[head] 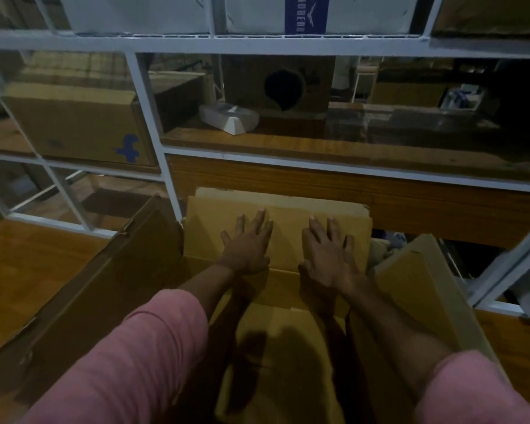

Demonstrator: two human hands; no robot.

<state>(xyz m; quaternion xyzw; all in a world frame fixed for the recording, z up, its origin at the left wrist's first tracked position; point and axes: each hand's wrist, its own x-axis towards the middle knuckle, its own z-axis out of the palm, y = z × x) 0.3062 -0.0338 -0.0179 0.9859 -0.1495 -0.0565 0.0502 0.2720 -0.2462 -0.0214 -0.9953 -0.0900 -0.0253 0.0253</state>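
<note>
An open brown cardboard box (276, 338) stands right in front of me, its side flaps (110, 286) spread out to left and right. My left hand (248, 244) and my right hand (329, 254) lie flat side by side, fingers straight and spread, pressing on the far flap (285, 221) of the box. That flap leans away from me toward the shelf. Both forearms reach over the box's inside, and pink sleeves cover my upper arms.
A white metal rack (147, 96) with wooden shelves stands just behind the box. On it sit a carton with a blue mark (74, 127), a small white packet (230, 117), a carton with a round hole (279, 84) and white boxes (257, 13) above.
</note>
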